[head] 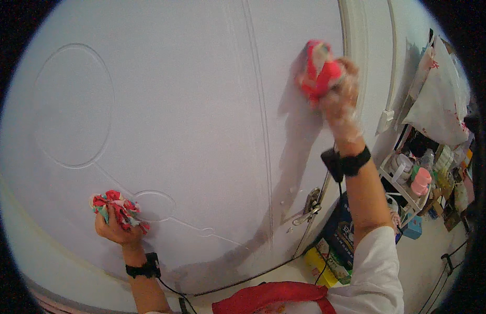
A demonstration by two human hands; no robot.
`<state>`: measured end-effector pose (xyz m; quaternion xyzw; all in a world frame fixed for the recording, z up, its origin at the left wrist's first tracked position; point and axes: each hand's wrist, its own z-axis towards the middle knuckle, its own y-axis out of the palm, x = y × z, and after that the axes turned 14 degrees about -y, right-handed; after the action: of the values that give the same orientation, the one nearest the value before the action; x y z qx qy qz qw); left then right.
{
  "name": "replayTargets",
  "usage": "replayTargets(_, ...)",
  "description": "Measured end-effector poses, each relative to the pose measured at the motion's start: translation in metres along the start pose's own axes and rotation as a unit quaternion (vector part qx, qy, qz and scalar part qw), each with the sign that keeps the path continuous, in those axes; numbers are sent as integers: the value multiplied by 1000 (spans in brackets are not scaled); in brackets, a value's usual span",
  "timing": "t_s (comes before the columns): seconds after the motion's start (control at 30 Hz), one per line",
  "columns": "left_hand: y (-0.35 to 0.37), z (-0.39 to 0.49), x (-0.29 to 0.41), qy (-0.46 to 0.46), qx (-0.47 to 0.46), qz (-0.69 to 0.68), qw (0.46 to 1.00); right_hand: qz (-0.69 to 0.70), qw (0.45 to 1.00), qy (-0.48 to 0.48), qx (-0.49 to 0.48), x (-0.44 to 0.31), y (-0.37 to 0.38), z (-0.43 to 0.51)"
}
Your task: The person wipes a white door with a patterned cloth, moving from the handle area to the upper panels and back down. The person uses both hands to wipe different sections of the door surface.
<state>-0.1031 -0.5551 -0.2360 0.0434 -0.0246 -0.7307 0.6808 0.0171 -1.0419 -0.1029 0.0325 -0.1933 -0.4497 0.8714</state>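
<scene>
A white door [180, 117] with moulded circles and lines fills most of the view. My left hand [119, 227] grips a crumpled, multicoloured cloth [116, 208] near the small moulded oval at lower left. High on the right, close to the door's edge, my right hand [343, 94] holds a red cloth [321, 72]; hand and cloth are blurred by motion. Whether the red cloth touches the door I cannot tell. Below my right wrist, a metal door handle [307, 212] sticks out from the door's edge.
White plastic bags [441, 94] hang at the right, above a white shelf rack [401, 188] full of bottles and small items. A light switch [385, 119] sits on the wall. Boxes [325, 263] stand on the floor near the handle. Black cables [340, 200] trail from both wristbands.
</scene>
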Motion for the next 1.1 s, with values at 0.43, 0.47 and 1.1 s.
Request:
replayTargets(0.43,4,-21,-9,-31,26,26,999,273,868,-293,-292,-211,55,10)
replayTargets(0.47,5,-24,-10,-56,21,2,998,294,855,-307,-299,-214,52,5)
replayTargets(1.1,2,-25,-14,8,2,53,999,-75,984,-149,-69,-37,86,146)
